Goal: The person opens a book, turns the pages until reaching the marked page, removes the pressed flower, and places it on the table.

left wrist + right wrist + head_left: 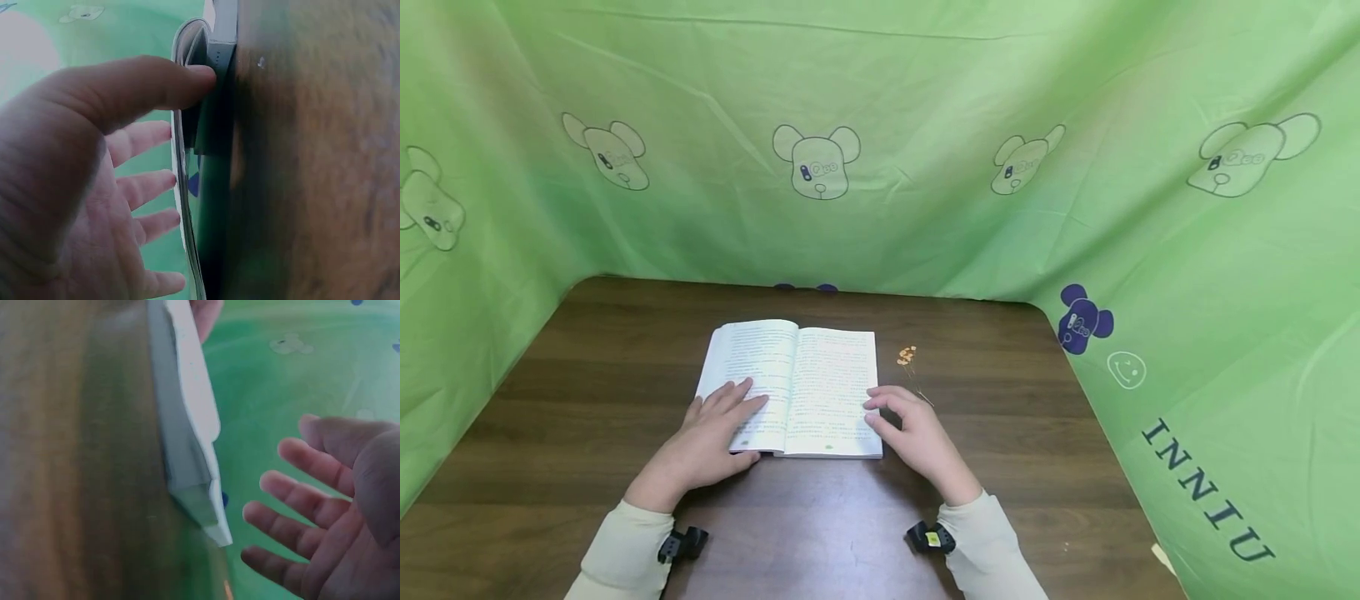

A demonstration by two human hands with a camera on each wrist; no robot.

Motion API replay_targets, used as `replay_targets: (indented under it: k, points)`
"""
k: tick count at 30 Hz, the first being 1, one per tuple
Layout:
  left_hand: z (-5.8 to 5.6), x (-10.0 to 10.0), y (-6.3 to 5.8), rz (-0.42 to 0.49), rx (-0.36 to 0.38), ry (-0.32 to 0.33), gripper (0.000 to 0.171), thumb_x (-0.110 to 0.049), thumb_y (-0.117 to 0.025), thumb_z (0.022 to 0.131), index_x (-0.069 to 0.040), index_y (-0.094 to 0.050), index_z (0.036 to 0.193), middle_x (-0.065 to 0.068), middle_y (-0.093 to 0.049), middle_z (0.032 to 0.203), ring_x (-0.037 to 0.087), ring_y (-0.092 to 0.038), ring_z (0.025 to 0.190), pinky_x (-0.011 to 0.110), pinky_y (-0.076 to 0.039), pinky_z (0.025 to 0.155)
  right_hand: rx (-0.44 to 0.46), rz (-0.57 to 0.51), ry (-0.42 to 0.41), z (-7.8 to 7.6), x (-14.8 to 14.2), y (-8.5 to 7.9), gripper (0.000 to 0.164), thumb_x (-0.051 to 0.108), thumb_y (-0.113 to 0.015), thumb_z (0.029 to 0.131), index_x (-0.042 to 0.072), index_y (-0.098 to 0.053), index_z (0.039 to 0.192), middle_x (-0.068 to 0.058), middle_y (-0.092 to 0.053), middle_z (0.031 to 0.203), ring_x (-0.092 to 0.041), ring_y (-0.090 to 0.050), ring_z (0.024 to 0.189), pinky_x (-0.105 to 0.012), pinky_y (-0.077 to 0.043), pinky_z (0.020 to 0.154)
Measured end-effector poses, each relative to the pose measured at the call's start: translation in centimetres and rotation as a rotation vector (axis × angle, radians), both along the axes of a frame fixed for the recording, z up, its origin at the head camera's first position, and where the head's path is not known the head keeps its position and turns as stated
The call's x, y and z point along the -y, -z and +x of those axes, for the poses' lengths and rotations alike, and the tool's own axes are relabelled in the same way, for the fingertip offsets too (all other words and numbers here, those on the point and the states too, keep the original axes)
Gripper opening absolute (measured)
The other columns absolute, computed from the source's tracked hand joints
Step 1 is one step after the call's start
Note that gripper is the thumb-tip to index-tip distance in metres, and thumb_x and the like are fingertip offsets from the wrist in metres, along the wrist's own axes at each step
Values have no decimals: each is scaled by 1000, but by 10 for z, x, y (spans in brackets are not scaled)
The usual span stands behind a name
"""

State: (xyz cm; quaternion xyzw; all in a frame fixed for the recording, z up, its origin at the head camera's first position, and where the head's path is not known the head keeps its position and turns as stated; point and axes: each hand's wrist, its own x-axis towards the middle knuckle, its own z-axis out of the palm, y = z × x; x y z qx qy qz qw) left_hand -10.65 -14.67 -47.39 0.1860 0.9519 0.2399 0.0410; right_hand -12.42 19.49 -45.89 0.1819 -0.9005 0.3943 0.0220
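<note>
An open book [831,392] with printed pages lies on the wooden table. My left hand [711,437] rests on its left page with fingers spread and straight. In the left wrist view, those fingertips touch the page of the book [181,206], and the thumb [156,81] crosses its lower edge. By the book's right edge is my right hand [917,425], its fingers loosely bent. The right wrist view shows that right hand [337,519] with fingers apart and nothing between them, beside the book [194,425].
A small dried flower with orange-yellow petals [906,357] lies right of the book, its thin stem running toward my right hand. The brown table [1000,467] is bordered at the back and sides by a green cloth [887,233] with printed bear heads.
</note>
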Motion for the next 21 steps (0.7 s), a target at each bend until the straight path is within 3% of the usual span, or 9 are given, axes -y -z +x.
replay_targets:
  k: [8,13,21]
  points:
    - [-1,3,-2,-13,-8,-38,88,-43,-81,83,-14,-42,157,26,-21,167,61,-12,150,81,-19,110,7,48,-67,0,1,5,17,17,-74,94,14,-75,111,2,-68,132,-18,-61,128,-43,-45,112]
    - [-2,5,-2,-18,35,-71,98,-55,-79,82,-13,-38,159,32,-11,167,65,-7,148,83,-15,108,-7,68,-97,-1,-1,8,18,15,-74,93,14,-75,112,0,-67,134,-20,-61,130,-43,-45,112]
    - [-1,5,-1,-26,74,-93,103,-62,-76,82,-12,-33,161,36,-12,164,67,-12,145,85,-14,106,-21,82,-124,0,-3,12,19,13,-75,92,14,-75,111,-2,-68,133,-22,-62,128,-43,-45,111]
